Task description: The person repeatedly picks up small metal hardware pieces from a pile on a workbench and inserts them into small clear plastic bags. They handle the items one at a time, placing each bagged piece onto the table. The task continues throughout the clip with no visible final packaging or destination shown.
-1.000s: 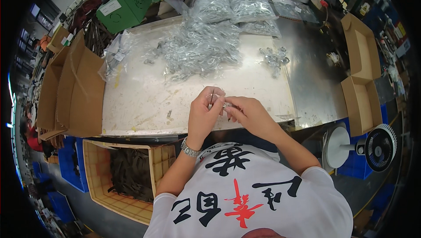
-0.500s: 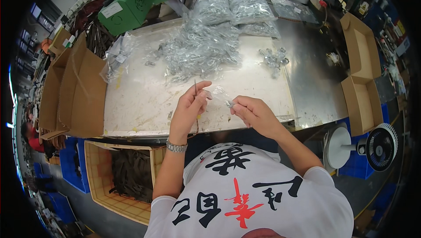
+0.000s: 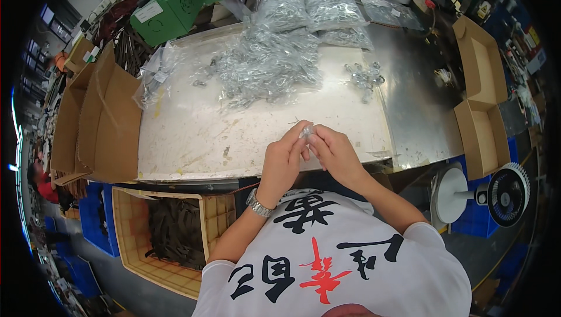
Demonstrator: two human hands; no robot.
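My left hand (image 3: 285, 154) and my right hand (image 3: 338, 154) meet above the near edge of the white worktop. Both are closed, fingertips pinching a small clear plastic bag (image 3: 307, 132) between them. The bag is crumpled and mostly hidden by the fingers, so its contents cannot be made out. Beyond my hands lies a large heap of small clear bags (image 3: 266, 68) with metal pieces in them. To its right sits a loose cluster of shiny metal fittings (image 3: 366, 78). A thin reddish cord (image 3: 244, 188) runs by my left wrist.
Full clear bags (image 3: 333, 7) are stacked at the back. Open cardboard boxes stand left (image 3: 111, 121) and right (image 3: 482, 83). A green machine (image 3: 172, 13) is at the back left. Below the worktop's edge are a yellow crate (image 3: 131, 241) of dark straps and a fan (image 3: 507, 197).
My left hand has moved right to meet my right hand, and its fingers have closed on the bag. The thin dark piece that stuck up from my left hand no longer shows clearly.
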